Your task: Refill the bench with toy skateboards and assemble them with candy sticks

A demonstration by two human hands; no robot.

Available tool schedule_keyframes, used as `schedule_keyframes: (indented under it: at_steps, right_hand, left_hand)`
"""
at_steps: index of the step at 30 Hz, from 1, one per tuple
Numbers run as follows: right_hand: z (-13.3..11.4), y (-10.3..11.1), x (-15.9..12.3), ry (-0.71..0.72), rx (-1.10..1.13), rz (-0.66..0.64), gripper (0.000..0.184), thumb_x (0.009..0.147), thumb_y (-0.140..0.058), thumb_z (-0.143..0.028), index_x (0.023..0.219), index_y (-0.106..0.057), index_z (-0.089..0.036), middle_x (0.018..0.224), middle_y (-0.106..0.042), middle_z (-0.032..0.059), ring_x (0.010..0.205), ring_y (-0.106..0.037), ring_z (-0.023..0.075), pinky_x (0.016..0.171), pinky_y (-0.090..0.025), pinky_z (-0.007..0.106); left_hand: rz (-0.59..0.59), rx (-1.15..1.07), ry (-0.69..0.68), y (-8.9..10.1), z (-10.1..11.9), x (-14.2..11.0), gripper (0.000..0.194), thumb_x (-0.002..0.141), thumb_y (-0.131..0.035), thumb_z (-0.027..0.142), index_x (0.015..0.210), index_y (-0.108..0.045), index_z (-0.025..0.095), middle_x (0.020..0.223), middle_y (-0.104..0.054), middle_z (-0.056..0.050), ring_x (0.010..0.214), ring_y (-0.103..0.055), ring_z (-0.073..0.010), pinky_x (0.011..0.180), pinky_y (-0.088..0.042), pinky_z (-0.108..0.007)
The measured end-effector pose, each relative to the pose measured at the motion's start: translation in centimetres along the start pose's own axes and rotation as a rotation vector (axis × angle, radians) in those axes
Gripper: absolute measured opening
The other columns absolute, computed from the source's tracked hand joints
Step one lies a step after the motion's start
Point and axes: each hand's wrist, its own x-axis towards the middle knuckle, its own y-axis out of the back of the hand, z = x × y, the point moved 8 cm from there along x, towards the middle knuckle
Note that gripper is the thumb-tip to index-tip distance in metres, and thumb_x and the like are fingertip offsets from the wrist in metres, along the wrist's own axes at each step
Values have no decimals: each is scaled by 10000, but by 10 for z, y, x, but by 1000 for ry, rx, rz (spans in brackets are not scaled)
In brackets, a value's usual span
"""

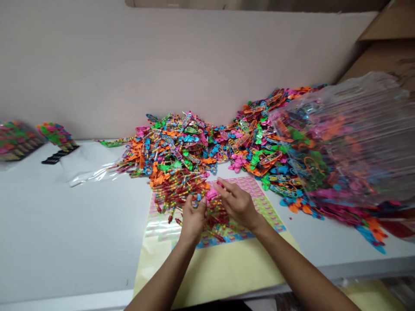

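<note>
My left hand (193,220) is closed around a small piece with a blue end (199,197), its thumb and index finger pinching it. Close by on the right, my right hand (239,205) has its fingertips together on a small dark pink piece (220,184) whose kind I cannot make out. Under and beyond both hands lies a heap of thin red, yellow and green pen-like sticks (177,188). A bright pink plastic piece (212,193) shows between the hands. The sticks rest on a printed sticker sheet (259,207) with a pale yellow border.
Multicoloured plastic pieces (188,138) are heaped along the wall. A clear plastic bag (353,142) of similar pieces lies at right, by cardboard boxes (389,60). At left are black racks (56,156) with colourful tops and clear plastic film (94,168) on the white table (65,233).
</note>
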Motion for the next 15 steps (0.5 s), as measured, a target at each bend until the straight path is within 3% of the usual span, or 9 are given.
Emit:
schedule_keyframes:
  at_steps: [2,4,6,9,12,13,15]
  right_hand:
    - [6,18,-4,-114,9,158,494,881,-489,-130,1356,-512,-260,1300,-593,116,1148,-591,235,924,-528,392]
    - [15,29,-5,-231,25,207,472,881,-505,-168,1341,-524,-266,1243,-614,115,1141,-589,243,941,-518,411]
    - [22,26,2,-285,85,81,448,875,-533,-221,1320,-547,-266,1233,-616,105,1143,-583,244,956,-502,412]
    - [22,6,13,-299,314,-270,449,842,-592,-280,1290,-581,-266,1208,-643,74,1072,-614,227,908,-507,369]
    - [8,-21,7,-348,641,-629,250,813,-633,-322,1035,-714,-241,905,-719,14,795,-653,175,704,-520,277]
    - [6,-27,5,-400,724,-671,177,795,-652,-342,896,-730,-219,782,-705,-3,700,-633,156,628,-501,247]
    - [14,-33,2,-607,855,-562,204,755,-689,-386,704,-679,-188,615,-639,-27,545,-564,119,507,-450,213]
  left_hand:
    - [38,68,-56,10,3,1,466,694,-701,518,916,-421,219,612,-532,68,445,-388,-66,461,-305,-198]
    - [51,191,-122,20,10,1,385,753,-648,492,917,-431,219,615,-509,69,462,-378,-72,477,-299,-200]
    - [7,356,-215,23,23,0,279,804,-598,433,897,-449,217,619,-473,71,481,-369,-78,487,-290,-202]
    - [-178,602,-393,15,47,-4,133,835,-556,325,849,-493,209,668,-486,53,539,-398,-90,528,-306,-212]
    - [-326,706,-507,7,63,-7,78,831,-550,270,801,-534,200,695,-519,33,624,-453,-109,606,-344,-221]
    - [-308,691,-507,9,66,-6,86,831,-552,281,806,-550,199,689,-520,31,626,-457,-113,608,-347,-224]
    - [-184,608,-452,20,68,-2,152,832,-557,344,851,-588,197,653,-507,35,584,-440,-116,565,-332,-227]
